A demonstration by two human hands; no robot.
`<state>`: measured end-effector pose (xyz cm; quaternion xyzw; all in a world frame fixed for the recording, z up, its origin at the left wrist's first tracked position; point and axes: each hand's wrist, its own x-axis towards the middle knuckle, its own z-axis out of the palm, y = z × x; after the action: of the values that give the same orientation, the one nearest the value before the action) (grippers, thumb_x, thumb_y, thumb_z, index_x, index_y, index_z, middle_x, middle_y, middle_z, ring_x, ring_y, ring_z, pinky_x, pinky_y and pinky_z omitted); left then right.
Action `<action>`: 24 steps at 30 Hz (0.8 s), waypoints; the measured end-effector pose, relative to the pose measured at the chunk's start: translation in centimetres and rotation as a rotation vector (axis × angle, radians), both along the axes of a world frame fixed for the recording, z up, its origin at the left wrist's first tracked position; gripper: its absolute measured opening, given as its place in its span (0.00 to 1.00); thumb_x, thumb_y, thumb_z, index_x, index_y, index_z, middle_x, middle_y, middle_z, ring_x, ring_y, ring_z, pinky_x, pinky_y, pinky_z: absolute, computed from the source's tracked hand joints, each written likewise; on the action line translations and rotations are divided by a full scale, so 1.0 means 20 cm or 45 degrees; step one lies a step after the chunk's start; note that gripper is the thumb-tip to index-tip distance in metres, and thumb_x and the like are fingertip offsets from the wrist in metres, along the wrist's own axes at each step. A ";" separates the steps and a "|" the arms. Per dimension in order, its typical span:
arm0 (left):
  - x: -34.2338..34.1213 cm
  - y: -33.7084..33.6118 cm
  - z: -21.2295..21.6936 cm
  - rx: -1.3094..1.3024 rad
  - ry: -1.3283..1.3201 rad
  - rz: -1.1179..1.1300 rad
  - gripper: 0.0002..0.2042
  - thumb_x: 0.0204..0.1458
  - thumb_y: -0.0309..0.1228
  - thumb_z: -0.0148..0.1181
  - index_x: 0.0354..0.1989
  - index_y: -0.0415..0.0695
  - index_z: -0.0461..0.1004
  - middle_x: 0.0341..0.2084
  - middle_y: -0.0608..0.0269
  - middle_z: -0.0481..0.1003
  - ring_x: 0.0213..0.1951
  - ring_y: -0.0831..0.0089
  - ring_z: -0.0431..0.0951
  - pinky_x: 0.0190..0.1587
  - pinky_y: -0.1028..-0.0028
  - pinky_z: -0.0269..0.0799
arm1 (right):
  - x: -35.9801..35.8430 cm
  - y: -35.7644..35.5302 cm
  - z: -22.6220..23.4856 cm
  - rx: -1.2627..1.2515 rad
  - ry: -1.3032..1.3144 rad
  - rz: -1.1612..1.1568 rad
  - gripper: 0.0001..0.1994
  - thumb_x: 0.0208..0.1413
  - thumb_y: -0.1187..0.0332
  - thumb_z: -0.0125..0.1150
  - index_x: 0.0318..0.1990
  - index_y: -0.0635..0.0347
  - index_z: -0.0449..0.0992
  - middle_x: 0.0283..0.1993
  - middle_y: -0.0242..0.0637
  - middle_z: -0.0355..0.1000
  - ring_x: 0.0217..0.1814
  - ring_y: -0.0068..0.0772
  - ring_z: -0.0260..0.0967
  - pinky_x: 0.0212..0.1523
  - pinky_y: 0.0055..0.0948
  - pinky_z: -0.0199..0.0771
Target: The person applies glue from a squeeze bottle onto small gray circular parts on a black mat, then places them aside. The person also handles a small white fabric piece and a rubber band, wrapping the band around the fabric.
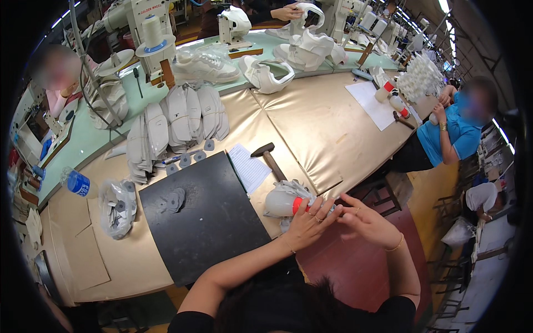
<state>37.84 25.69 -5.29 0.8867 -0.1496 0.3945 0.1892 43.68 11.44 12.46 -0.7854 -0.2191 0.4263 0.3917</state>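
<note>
In front of me at the table's near edge, my left hand [310, 226] reaches over beside a whitish plastic bottle [280, 203] with a red collar, which lies tilted on its side. Its fingers are drawn together and bent; a small pale bit shows near their tips, too hidden to name. Close by on the right, my right hand [371, 223] is raised with fingers apart, its fingertips almost meeting the left ones. Crumpled light-grey pieces [293, 187] lie just behind the bottle. A hammer [270, 160] rests beyond them, its handle toward the bottle.
A black mat [216, 233] with dark-grey cut pieces [173, 200] lies left. Around it are stacked grey shoe parts [183, 116], a written sheet [248, 166], a plastic bag [117, 213] and a blue-labelled container [79, 183]. Shoe uppers [269, 76] line the far side. A co-worker [452, 130] sits right.
</note>
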 end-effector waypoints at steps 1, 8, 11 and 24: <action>0.01 -0.01 0.00 -0.035 -0.011 0.016 0.32 0.50 0.32 0.51 0.66 0.43 0.55 0.60 0.59 0.60 0.58 0.60 0.61 0.56 0.53 0.56 | 0.00 0.02 0.00 -0.098 -0.138 0.105 0.30 0.63 0.54 0.51 0.63 0.70 0.59 0.67 0.50 0.56 0.57 0.39 0.69 0.46 0.30 0.77; 0.05 0.13 0.03 -0.385 -0.065 0.079 0.38 0.46 0.29 0.57 0.67 0.38 0.49 0.57 0.56 0.62 0.57 0.59 0.63 0.55 0.55 0.56 | -0.19 0.33 0.18 -0.347 -1.177 0.588 0.25 0.58 0.56 0.57 0.52 0.72 0.68 0.63 0.53 0.59 0.42 0.48 0.75 0.41 0.36 0.76; 0.02 0.27 0.12 -0.599 0.093 0.095 0.36 0.45 0.26 0.61 0.65 0.41 0.54 0.55 0.54 0.63 0.56 0.57 0.64 0.55 0.57 0.58 | -0.18 0.41 0.28 -0.118 -1.297 0.632 0.22 0.57 0.56 0.58 0.50 0.64 0.71 0.58 0.45 0.66 0.39 0.42 0.76 0.36 0.32 0.76; -0.04 0.57 0.28 -0.764 0.048 0.157 0.11 0.45 0.31 0.66 0.38 0.48 0.79 0.42 0.65 0.75 0.56 0.62 0.69 0.56 0.60 0.58 | -0.11 0.52 0.11 0.266 -1.136 0.448 0.21 0.47 0.70 0.67 0.51 0.58 0.75 0.57 0.44 0.70 0.50 0.43 0.74 0.48 0.32 0.74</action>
<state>37.06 37.12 0.27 0.8058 0.0311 0.4153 0.4209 41.48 21.79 14.74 -0.7989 -0.5366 0.0835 0.2584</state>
